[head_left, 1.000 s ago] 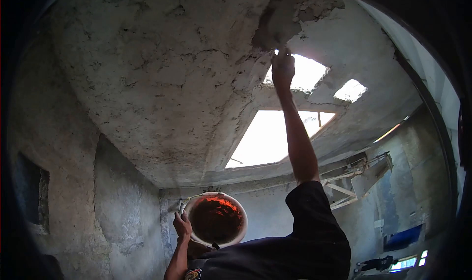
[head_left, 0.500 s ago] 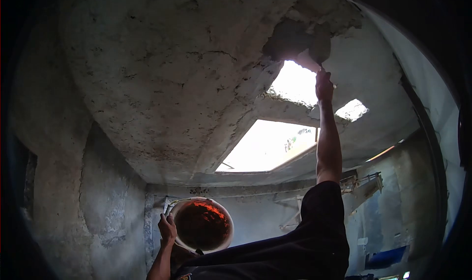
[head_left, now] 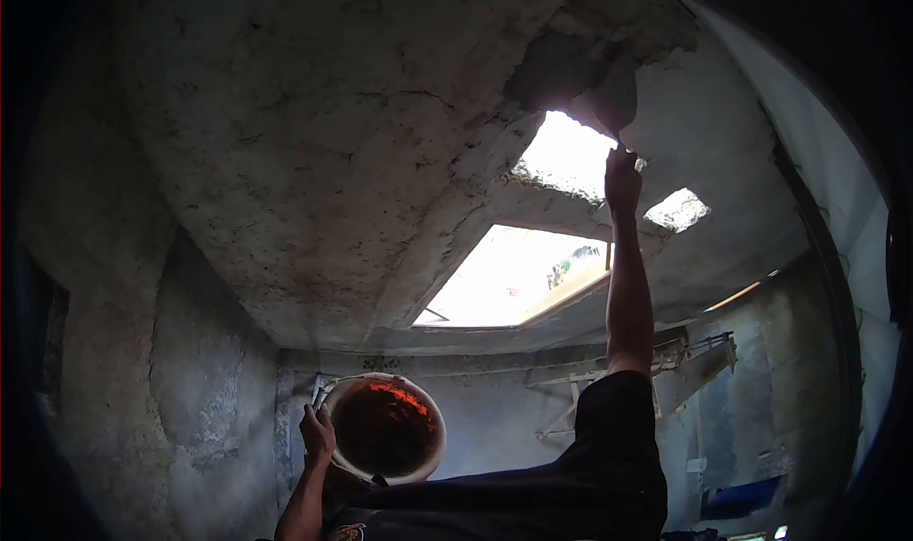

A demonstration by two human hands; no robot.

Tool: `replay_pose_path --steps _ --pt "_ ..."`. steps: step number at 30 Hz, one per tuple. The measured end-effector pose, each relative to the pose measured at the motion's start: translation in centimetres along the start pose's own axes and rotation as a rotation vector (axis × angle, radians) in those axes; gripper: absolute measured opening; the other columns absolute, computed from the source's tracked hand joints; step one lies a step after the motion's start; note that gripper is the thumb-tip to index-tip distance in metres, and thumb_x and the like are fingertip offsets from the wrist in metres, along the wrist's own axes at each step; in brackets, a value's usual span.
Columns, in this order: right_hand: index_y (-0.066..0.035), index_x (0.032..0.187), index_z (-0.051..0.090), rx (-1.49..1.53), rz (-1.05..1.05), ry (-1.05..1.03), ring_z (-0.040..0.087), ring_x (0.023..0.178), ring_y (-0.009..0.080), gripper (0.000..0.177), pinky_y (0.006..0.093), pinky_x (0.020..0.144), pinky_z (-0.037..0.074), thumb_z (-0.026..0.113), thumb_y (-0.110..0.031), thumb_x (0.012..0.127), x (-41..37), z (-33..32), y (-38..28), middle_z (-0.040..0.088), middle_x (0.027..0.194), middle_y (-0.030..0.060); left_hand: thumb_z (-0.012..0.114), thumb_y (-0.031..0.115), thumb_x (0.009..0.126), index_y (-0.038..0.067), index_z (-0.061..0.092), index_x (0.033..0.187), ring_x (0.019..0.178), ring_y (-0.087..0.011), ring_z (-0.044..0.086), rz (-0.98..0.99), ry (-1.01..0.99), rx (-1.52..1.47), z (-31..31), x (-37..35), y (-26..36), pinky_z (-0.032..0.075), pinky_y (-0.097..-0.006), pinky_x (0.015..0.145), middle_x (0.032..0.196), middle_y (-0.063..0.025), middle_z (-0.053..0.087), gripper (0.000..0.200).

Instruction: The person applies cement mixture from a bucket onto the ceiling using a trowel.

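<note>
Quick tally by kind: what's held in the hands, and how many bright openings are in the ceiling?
bucket, in left hand: 1
trowel, in right hand: 1
ceiling openings: 3
Total: 5

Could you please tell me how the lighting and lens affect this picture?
Head view: the ceiling openings glare almost white, backlighting the right hand and trowel into near silhouettes; head view: the bucket in the left hand glows orange inside; head view: fisheye bending, dark vignette around the edges.
</note>
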State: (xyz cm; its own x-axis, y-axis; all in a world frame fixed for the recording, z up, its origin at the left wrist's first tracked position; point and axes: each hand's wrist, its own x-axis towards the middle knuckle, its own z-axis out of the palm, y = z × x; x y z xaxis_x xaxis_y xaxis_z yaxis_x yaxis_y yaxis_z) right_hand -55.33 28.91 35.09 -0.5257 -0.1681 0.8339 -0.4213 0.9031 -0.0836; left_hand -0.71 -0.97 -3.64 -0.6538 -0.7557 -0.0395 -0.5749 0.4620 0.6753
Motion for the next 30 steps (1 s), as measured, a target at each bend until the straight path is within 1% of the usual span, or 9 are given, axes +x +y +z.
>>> replay_pose_path --steps 5,9,11,16,21,23,25,27,30 --pt "-0.006 0.103 0.047 -0.28 0.009 -0.069 0.059 0.057 0.0345 0.036 0.0449 0.049 0.048 0.045 -0.037 0.087 3.6 1.4 2.3 0.06 0.074 0.0145 0.044 0.031 0.088 -0.01 0.049 0.102 0.083 -0.0444 0.054 -0.005 0.001 -0.024 0.3 0.1 -0.1 0.043 -0.0459 0.071 0.088 -0.0302 0.056 0.044" --pt "-0.011 0.106 0.048 -0.311 -0.045 0.081 0.06 0.056 0.0339 0.039 0.0432 0.047 0.049 0.043 -0.044 0.085 2.3 3.3 5.7 0.061 0.067 0.0124 0.045 0.028 0.087 -0.009 0.05 0.094 0.081 -0.045 0.053 0.008 0.034 -0.043 -0.3 0.1 0.7 0.042 -0.0467 0.068 0.084 -0.0304 0.056 0.037" --pt "-0.006 0.097 0.042 -0.111 -0.001 -0.007 0.058 0.064 0.0419 0.034 0.0508 0.053 0.048 0.043 -0.038 0.086 0.6 1.5 3.7 0.059 0.065 0.0229 0.045 0.027 0.087 -0.008 0.05 0.092 0.08 -0.0452 0.053 0.003 0.039 -0.059 -0.5 0.2 1.2 0.042 -0.047 0.067 0.083 -0.0304 0.056 0.036" --pt "-0.008 0.102 0.048 -0.054 0.243 -0.092 0.059 0.067 0.037 0.034 0.0446 0.057 0.05 0.039 -0.037 0.088 -2.1 1.2 1.8 0.057 0.084 0.0185 0.046 0.026 0.087 -0.008 0.05 0.092 0.08 -0.0452 0.053 -0.003 0.027 -0.069 -0.1 0.0 0.3 0.042 -0.0471 0.066 0.082 -0.0301 0.056 0.035" --pt "-0.005 0.105 0.045 -0.08 -0.089 0.088 0.06 0.065 0.0346 0.03 0.0402 0.053 0.051 0.041 -0.03 0.089 0.6 1.5 -2.4 0.053 0.084 0.0212 0.045 0.027 0.087 -0.006 0.049 0.094 0.077 -0.0447 0.054 0.046 0.076 -0.026 0.3 0.0 -0.1 0.042 -0.0475 0.064 0.08 -0.0292 0.056 0.034" --pt "-0.004 0.105 0.044 0.042 0.248 -0.047 0.06 0.065 0.0358 0.03 0.0412 0.054 0.051 0.04 -0.029 0.089 2.0 0.8 -5.9 0.053 0.087 0.0225 0.046 0.027 0.087 -0.006 0.049 0.093 0.077 -0.0448 0.054 0.04 0.064 -0.029 0.0 -0.1 0.2 0.041 -0.0477 0.064 0.079 -0.029 0.056 0.034" --pt "-0.004 0.106 0.043 -0.063 -0.06 0.035 0.06 0.064 0.0381 0.03 0.0436 0.055 0.051 0.039 -0.029 0.09 2.3 3.4 -5.6 0.053 0.088 0.023 0.046 0.027 0.087 -0.006 0.049 0.092 0.076 -0.0449 0.054 0.033 0.053 -0.033 -0.2 0.0 0.4 0.041 -0.0479 0.063 0.079 -0.0288 0.056 0.033" --pt "-0.006 0.107 0.042 0.061 0.105 -0.041 0.06 0.067 0.0383 0.028 0.0451 0.054 0.051 0.04 -0.028 0.089 2.1 4.3 -7.6 0.053 0.088 0.0219 0.045 0.027 0.087 -0.005 0.049 0.09 0.075 -0.045 0.054 0.019 0.037 -0.049 -0.2 0.2 0.5 0.041 -0.0483 0.063 0.078 -0.0288 0.056 0.033" --pt "-0.005 0.106 0.042 0.136 0.111 -0.036 0.059 0.068 0.0376 0.028 0.045 0.057 0.05 0.042 -0.027 0.088 0.9 5.0 -9.8 0.052 0.092 0.0208 0.045 0.027 0.087 -0.006 0.049 0.09 0.075 -0.0451 0.054 0.023 0.027 -0.049 -0.2 0.2 0.5 0.041 -0.0485 0.063 0.078 -0.0293 0.056 0.033"
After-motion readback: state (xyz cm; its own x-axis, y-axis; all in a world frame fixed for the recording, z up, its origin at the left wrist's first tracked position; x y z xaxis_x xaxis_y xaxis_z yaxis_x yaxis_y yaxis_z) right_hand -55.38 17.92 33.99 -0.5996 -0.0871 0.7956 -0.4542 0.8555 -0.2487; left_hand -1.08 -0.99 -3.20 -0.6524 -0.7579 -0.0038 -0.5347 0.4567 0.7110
